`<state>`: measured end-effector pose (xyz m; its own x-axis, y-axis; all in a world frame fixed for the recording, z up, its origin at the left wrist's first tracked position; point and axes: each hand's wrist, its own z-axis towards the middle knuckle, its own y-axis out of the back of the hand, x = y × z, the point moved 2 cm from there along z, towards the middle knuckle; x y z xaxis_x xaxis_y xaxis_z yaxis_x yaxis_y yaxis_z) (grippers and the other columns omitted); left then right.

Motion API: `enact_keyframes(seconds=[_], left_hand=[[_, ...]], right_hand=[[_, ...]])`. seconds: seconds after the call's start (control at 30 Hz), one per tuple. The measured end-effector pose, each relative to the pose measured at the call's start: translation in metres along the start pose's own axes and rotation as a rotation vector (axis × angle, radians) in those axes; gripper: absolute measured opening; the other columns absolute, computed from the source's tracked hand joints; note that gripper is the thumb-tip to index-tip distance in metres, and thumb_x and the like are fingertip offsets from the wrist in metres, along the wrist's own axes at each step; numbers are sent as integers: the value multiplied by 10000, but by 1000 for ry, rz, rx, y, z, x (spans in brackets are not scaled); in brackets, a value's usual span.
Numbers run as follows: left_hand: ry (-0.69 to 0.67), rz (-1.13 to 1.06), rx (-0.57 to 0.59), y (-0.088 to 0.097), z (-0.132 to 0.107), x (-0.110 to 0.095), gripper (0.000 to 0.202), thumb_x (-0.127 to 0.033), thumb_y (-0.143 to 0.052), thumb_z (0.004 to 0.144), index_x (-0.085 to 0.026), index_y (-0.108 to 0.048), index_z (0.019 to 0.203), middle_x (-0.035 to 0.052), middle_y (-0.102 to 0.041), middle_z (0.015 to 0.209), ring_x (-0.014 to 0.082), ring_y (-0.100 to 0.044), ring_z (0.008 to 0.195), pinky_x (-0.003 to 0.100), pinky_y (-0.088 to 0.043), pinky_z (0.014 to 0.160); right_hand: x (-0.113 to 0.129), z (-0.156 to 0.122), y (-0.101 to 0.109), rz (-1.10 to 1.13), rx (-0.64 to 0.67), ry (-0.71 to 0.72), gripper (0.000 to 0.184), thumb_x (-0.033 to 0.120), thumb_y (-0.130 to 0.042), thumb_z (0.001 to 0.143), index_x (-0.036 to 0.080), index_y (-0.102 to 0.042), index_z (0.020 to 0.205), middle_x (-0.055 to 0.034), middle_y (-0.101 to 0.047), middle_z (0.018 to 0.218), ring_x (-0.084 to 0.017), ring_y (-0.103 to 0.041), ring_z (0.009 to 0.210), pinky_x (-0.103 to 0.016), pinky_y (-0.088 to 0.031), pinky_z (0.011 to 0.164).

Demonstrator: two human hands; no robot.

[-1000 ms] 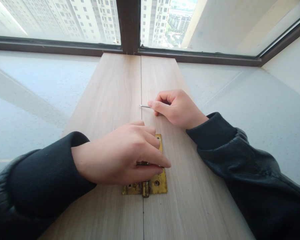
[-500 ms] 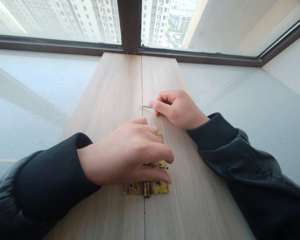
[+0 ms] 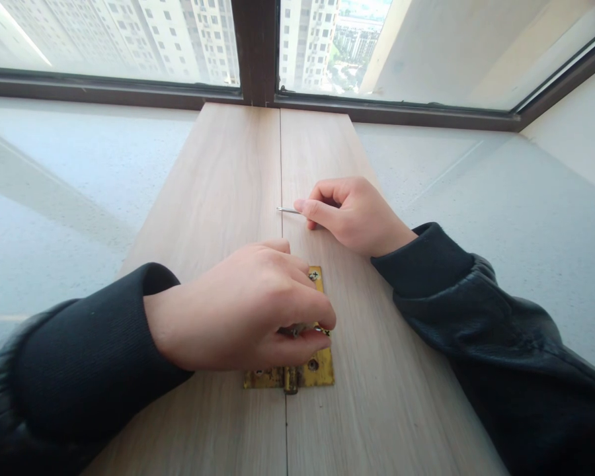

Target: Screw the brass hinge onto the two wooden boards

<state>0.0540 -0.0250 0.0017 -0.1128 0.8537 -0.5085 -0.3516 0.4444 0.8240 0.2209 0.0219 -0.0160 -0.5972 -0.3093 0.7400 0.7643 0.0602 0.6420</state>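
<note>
A worn brass hinge lies across the seam between two wooden boards, partly covered by my left hand. My left thumb and forefinger pinch a cross-head screw that stands out at the hinge's right leaf. Below it, an open hole shows in the same leaf, and another cross-head screw sits at the leaf's top. Farther up the boards, my right hand is closed around a thin metal screwdriver, its tip pointing left over the seam. The screwdriver's handle is hidden in the fingers.
The pale wooden boards run up to a dark window frame. A white speckled sill extends on both sides. Tall buildings show through the glass.
My left thumb and forefinger have closed on the screw, and the hand has shifted slightly left. My right hand with the screwdriver has stayed in place.
</note>
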Motion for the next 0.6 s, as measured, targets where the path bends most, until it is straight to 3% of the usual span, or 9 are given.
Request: enact_keyframes(seconds=[0.23, 0.43, 0.6], left_hand=[[-18, -33, 5, 5, 1, -3, 135, -100, -617, 810, -180, -722, 838, -51, -610, 569, 79, -488, 523, 291, -344, 629], [-44, -4, -6, 4, -1, -1, 80, -251, -675, 846, -176, -697, 860, -46, -594, 576, 91, -482, 536, 292, -316, 589], [-94, 52, 11, 4, 0, -2, 148, -224, -585, 908, -200, -700, 817, -35, -600, 596, 94, -478, 554, 310, -309, 590]], right_hand=[[1, 1, 0, 4, -1, 3, 302, 274, -656, 854, 132, -600, 594, 15, -585, 587, -86, -455, 545, -267, -346, 533], [1, -1, 0, 8, 1, 1, 302, 279, -651, 858, 132, -603, 598, 12, -583, 591, -89, -463, 548, -269, -345, 536], [1, 0, 0, 6, 3, -2, 296, 281, -663, 847, 136, -602, 596, 12, -584, 591, -91, -463, 551, -271, -345, 538]])
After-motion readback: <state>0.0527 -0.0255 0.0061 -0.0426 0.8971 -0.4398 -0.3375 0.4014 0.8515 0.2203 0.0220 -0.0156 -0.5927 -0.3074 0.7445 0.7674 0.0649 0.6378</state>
